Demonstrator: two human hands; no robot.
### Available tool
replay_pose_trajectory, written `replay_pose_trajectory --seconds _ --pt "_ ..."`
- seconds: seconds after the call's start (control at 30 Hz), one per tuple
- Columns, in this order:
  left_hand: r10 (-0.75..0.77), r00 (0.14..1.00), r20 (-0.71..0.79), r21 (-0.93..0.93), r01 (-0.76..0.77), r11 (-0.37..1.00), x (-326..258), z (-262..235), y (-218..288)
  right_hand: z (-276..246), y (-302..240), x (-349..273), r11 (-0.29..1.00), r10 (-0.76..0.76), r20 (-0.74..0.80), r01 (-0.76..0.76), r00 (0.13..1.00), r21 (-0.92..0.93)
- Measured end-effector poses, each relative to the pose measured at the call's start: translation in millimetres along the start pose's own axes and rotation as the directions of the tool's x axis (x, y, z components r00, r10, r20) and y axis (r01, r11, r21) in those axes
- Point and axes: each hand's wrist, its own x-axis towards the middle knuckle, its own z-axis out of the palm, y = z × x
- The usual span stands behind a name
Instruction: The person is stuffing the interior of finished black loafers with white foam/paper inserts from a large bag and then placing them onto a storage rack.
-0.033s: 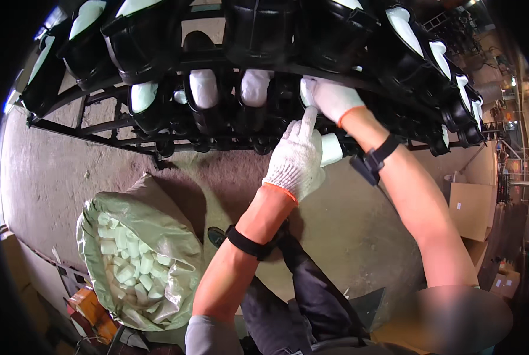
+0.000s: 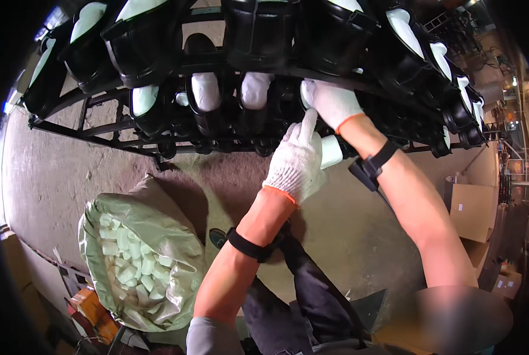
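Tech A: Concrete floor (image 2: 57,177), left: open sack (image 2: 140,260) of pale foam pieces.

Tech B: Left hand (image 2: 297,160), fingers extended, touches a white insert (image 2: 330,151); right hand (image 2: 332,102) grips a black boot (image 2: 276,106) on the rack (image 2: 98,127).

Tech A: Stuffing step, apparently; the next move calls for a firm push.

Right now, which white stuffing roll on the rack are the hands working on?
The white roll farthest right on the lower row, between left hand and right hand.

Above: crowded black rack (image 2: 128,145) of boots (image 2: 258,35), little gap between rows.
Lower left: open sack (image 2: 158,231) of pale foam pieces (image 2: 131,269).
Between: bare concrete floor (image 2: 57,171), passable.
Right: cardboard boxes (image 2: 471,213).
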Motion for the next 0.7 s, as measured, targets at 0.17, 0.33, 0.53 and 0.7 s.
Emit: replay_pose_trajectory --seconds 0.17,0.33,0.53,0.7 --pt "-0.051 0.998 0.031 -0.051 0.052 0.997 3.9 -10.2 8.4 -12.0 3.7 -9.0 0.998 0.025 -0.144 -0.033 0.989 -0.051" --pt "-0.211 0.969 -0.127 -0.107 0.198 0.974 -2.8 7.0 28.3 -86.1 17.7 -57.0 0.685 0.336 0.111 -0.324 0.935 0.653" --pt "-0.103 0.947 -0.303 -0.098 0.077 0.992 47.2 56.0 81.3 -122.3 34.1 -141.8 0.588 0.366 0.087 -0.302 0.927 0.750" --pt "-0.252 0.918 -0.306 -0.402 0.115 0.908 94.3 90.4 100.8 -104.5 107.3 -100.4 0.027 0.735 0.046 -0.097 0.676 0.995"
